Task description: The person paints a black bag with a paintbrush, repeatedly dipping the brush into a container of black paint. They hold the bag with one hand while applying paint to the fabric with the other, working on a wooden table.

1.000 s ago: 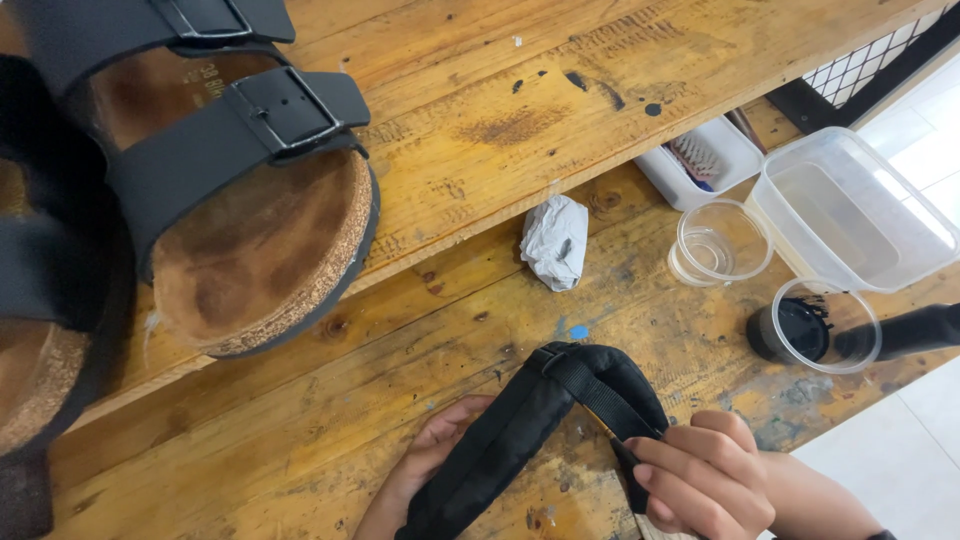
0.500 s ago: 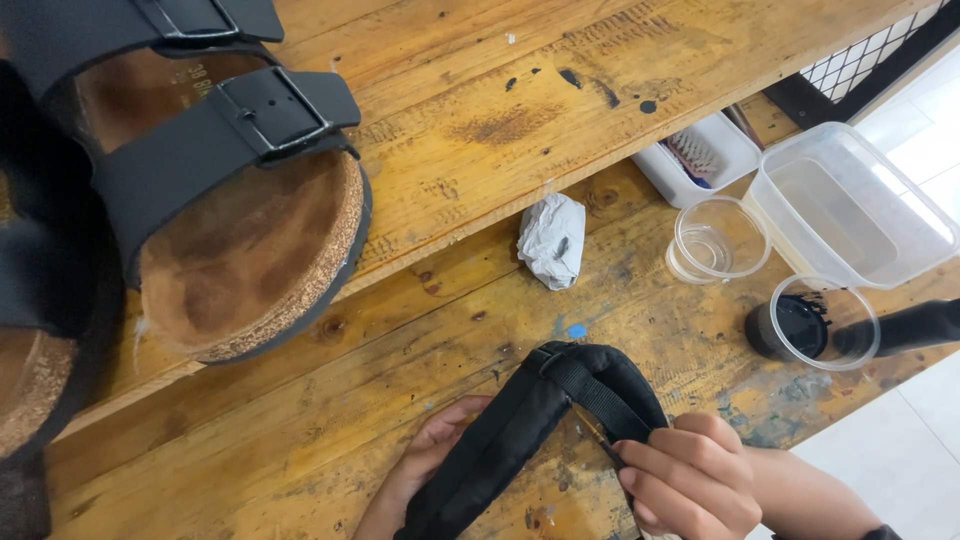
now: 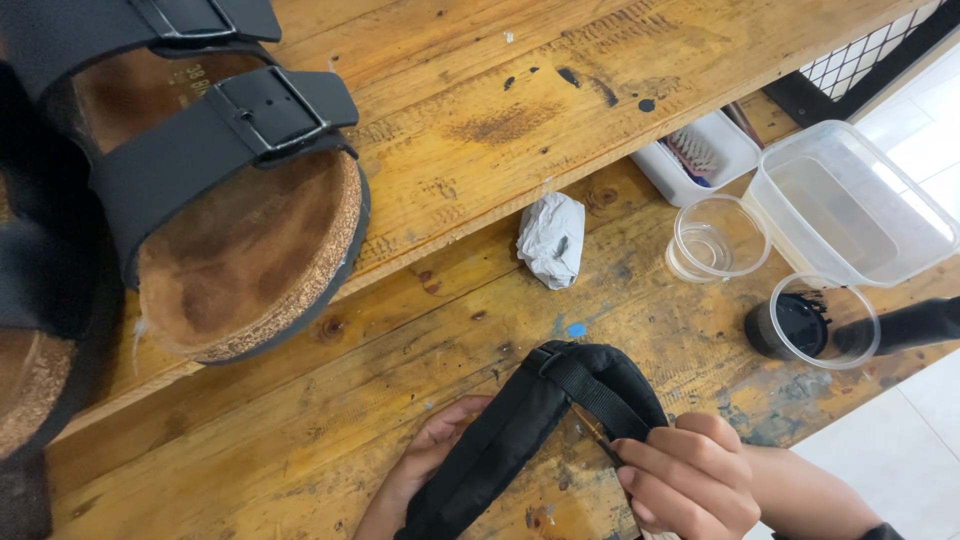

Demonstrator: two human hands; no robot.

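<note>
Hands work at the near edge of the wooden desk, both on a black sandal that stands tilted on its side there. The right hand has its grip clenched on a strap of that sandal, fingers pinching the strap close to its upper bend. The left hand lies flat against the sandal's other side with fingers spread along it; whether its grip closes around anything cannot be told, since the sandal hides the palm.

Just beyond the sandal, near the middle of the desk, sits a crumpled white paper wad. Toward the right edge stand 3 clear plastic containers: a small round cup, a large rectangular tub, and a round cup with black paste inside. A dark tool handle reaches in from the right edge to that cup. A small white tray with a brush lies behind the round cup.

On the raised shelf along the far side, at the left corner, rests a worn cork-soled sandal with black buckled straps.
</note>
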